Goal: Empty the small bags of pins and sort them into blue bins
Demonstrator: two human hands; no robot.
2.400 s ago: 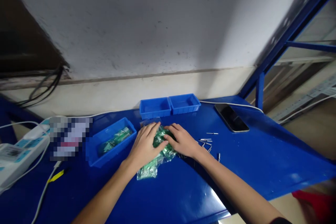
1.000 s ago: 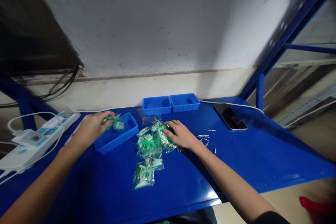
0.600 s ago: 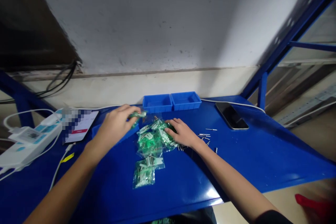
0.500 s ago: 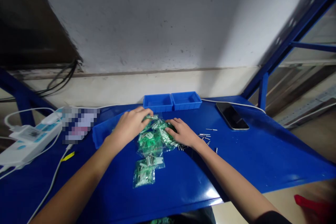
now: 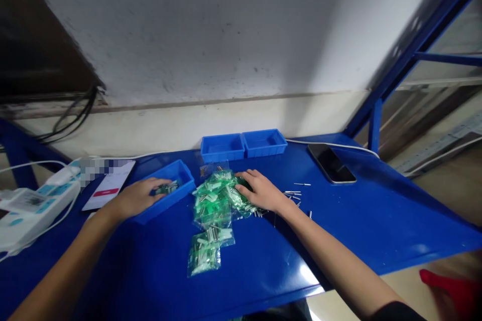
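Note:
My left hand (image 5: 141, 198) reaches into the blue bin (image 5: 181, 191) on the left. Its fingers close on a small clear plastic bag (image 5: 168, 187) with metal pieces inside. On the blue table lies a heap of green-tinted plastic bags (image 5: 213, 203) holding white, green and metal parts. My right hand (image 5: 259, 190) rests on the heap's right side, thumb and fingers apart, palm down. Close to this hand several loose metal pins that look like rivets (image 5: 292, 193) lie scattered. One more bag (image 5: 204, 255) sits at the heap's near end.
Two blue bins (image 5: 223, 148) (image 5: 264, 143) stand side by side at the back. A dark phone (image 5: 331, 163) lies to the right. On the left are a white power strip (image 5: 45, 200) with cables and a device with a lit screen (image 5: 109, 183). Blue frame posts flank the table.
My left hand has moved left from the heap into the left bin, carrying a bag. My right hand stays on the heap. The view has shifted slightly.

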